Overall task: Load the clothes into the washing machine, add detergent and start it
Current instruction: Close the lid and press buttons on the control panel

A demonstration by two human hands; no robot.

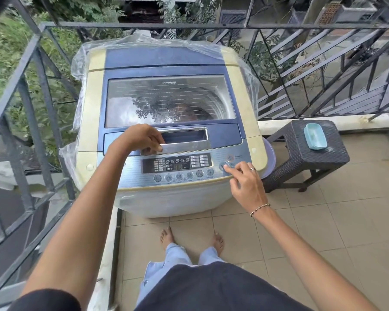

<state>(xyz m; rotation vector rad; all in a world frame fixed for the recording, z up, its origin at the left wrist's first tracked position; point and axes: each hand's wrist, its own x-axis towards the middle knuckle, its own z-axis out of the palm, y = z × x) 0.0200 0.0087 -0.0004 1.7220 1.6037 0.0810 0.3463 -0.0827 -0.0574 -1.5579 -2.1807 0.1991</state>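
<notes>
A top-loading washing machine (94,108), cream and blue, stands in front of me with its glass lid (170,101) closed. Through the glass I make out the drum, but reflections hide what lies inside. My left hand (142,139) rests on the lid's silver handle (184,140), fingers curled over its left end. My right hand (243,178) hovers over the control panel (177,166), its index fingertip pressing the round start button (222,166) at the panel's right. The panel's display is lit.
A dark woven stool (310,151) stands right of the machine with a light blue dish (315,135) on top. A purple basin rim (270,158) shows between machine and stool. Black metal railing (32,90) runs on the left and behind. Clear plastic sheeting (76,70) drapes the machine's back.
</notes>
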